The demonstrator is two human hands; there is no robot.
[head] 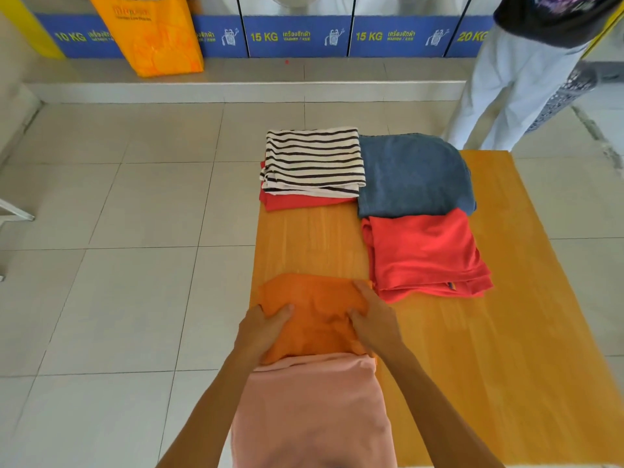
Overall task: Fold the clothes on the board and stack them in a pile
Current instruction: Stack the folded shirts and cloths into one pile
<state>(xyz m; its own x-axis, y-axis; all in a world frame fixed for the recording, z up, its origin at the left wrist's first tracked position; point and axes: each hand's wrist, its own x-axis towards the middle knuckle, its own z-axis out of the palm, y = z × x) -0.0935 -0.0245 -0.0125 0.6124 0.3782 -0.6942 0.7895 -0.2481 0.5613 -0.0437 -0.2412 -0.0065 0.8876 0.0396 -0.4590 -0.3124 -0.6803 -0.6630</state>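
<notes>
A folded orange garment (pixel 317 309) lies at the near left of the wooden board (pixel 506 315). My left hand (pixel 265 327) grips its left side and my right hand (pixel 373 315) grips its right side, thumbs on top. At the far left, a striped folded top (pixel 312 162) rests on a red garment (pixel 304 201). Beside it to the right lies a blue folded garment (pixel 413 175), and a red folded garment (pixel 427 255) overlaps its near edge. Pink cloth (pixel 314 413), seemingly my own shirt, fills the bottom of the view.
Tiled floor (pixel 118 231) lies left of the board. An orange bag (pixel 152 35) stands on a raised step at the back, before blue washer panels (pixel 297 35). A person in pale trousers (pixel 513 89) stands past the board's far right corner.
</notes>
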